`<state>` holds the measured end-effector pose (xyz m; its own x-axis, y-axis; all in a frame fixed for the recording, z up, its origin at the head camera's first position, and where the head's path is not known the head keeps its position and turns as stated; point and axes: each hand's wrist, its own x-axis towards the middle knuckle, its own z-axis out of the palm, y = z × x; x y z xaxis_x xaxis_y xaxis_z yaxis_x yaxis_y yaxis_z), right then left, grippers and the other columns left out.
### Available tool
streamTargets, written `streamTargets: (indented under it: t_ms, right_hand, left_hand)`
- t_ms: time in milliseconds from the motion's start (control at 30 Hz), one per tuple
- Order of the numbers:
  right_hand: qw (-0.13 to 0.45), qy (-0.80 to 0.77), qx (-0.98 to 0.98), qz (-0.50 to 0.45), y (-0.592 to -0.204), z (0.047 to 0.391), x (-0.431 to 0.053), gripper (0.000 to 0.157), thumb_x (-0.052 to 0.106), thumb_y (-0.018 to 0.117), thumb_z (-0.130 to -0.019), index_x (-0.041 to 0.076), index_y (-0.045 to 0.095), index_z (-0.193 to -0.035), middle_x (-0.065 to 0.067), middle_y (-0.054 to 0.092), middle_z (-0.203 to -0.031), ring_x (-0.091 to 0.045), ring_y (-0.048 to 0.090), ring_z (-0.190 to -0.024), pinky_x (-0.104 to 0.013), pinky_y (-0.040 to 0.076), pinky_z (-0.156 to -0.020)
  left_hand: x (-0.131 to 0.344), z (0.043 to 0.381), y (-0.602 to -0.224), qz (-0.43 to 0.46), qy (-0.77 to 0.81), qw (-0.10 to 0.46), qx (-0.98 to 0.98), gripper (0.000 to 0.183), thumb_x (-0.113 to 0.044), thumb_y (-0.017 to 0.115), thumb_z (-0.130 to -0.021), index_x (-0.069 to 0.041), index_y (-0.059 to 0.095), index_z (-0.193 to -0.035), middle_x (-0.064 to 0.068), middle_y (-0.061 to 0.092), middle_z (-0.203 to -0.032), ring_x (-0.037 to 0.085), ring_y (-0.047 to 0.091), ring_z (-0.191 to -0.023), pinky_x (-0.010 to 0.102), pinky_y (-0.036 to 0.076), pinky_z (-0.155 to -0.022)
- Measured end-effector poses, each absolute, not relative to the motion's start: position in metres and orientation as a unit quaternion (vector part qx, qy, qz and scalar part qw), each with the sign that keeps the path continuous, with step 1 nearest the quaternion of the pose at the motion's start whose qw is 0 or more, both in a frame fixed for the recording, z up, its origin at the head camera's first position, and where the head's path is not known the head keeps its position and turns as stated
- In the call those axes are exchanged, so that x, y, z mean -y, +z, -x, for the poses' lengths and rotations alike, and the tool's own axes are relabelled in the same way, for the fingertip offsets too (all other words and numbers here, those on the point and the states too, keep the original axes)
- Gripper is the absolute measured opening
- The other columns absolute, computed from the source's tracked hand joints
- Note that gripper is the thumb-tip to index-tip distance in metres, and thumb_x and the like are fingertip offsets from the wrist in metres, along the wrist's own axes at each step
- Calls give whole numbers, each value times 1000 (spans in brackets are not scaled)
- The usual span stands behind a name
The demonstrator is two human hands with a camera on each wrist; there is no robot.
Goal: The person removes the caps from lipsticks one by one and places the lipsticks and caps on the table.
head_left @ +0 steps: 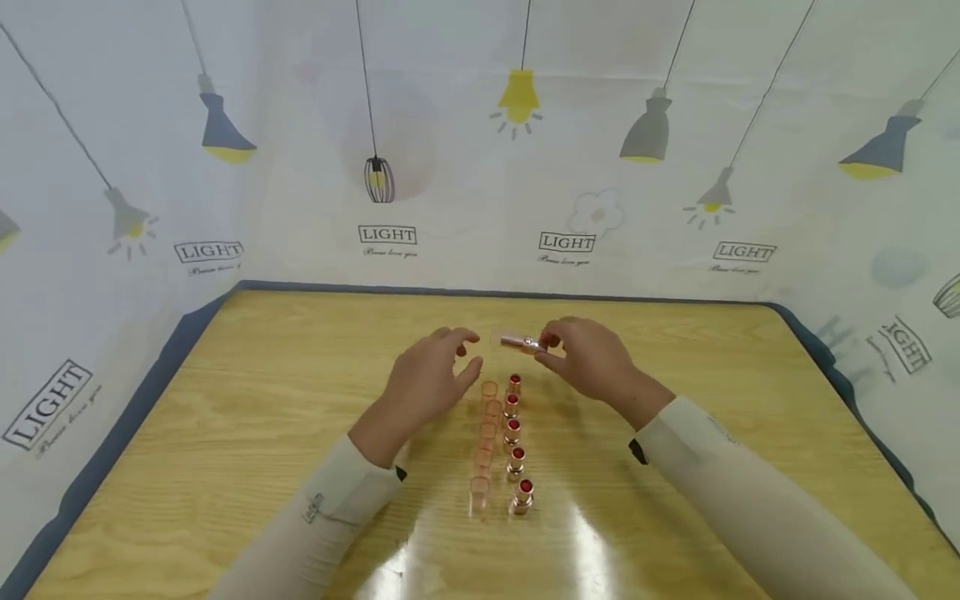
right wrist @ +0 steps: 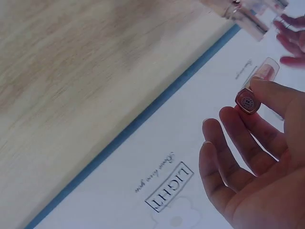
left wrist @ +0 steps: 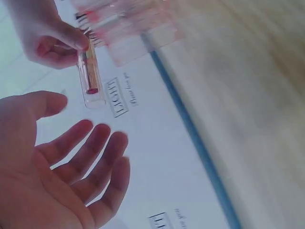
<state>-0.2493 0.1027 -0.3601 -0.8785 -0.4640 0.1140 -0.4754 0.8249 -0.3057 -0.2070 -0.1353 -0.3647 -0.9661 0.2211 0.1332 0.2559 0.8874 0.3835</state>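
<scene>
My right hand (head_left: 596, 360) pinches a lipstick (head_left: 519, 342) between thumb and fingers by its base end, above the far middle of the table. A clear cap (left wrist: 95, 102) covers the lipstick's tip in the left wrist view. The right wrist view shows the dark base (right wrist: 248, 101) of the same lipstick, with a round label on it. My left hand (head_left: 426, 377) is just left of the cap end, apart from it, fingers spread and loosely bent, holding nothing. Below the hands, several uncapped lipsticks (head_left: 516, 461) with red tips stand in a row.
Left of that row, several clear pinkish caps (head_left: 483, 458) stand in a parallel line. Both rows are on a wood-grain table (head_left: 262, 400) with a dark blue edge. A white printed backdrop (head_left: 465, 183) with lamp drawings rises behind and at both sides.
</scene>
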Motion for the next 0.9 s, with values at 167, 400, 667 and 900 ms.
streamTargets:
  t_ms: [167,400,667,900]
  right_hand:
    - [44,167,946,-275,-354,232,-106,19,29,74,-92,11,72,-100,-3,73,-96,-20,68,-88,-39,56,-76]
    - [84,177,930,-312,-345,203,-108,16,29,78,-88,15,72,-95,4,70,-90,-14,65,-83,-34,55,-73]
    - [121,205,916,-322,-334,183,-112,17,27,80,-87,15,72,-96,4,71,-91,-13,64,-84,-32,54,-73]
    - [127,251,907,-315,-334,173,-116,20,23,82,-84,13,72,-99,3,71,-95,-14,64,-85,-34,54,-73]
  left_hand:
    - [135,197,-355,137,-190,81,969,57,-49,64,-95,-23,51,-144,3,63,-123,25,65,-100,46,53,-87]
    - [129,174,-347,209,-178,119,954,67,-53,72,-88,-24,51,-144,4,61,-130,26,64,-109,49,52,-90]
    - [126,160,-344,252,-182,177,934,48,-45,78,-85,-21,68,-126,-2,68,-100,13,61,-76,29,51,-66]
    - [123,156,-342,260,-190,208,924,36,-39,79,-86,-22,71,-116,-5,69,-92,6,56,-68,23,47,-60]
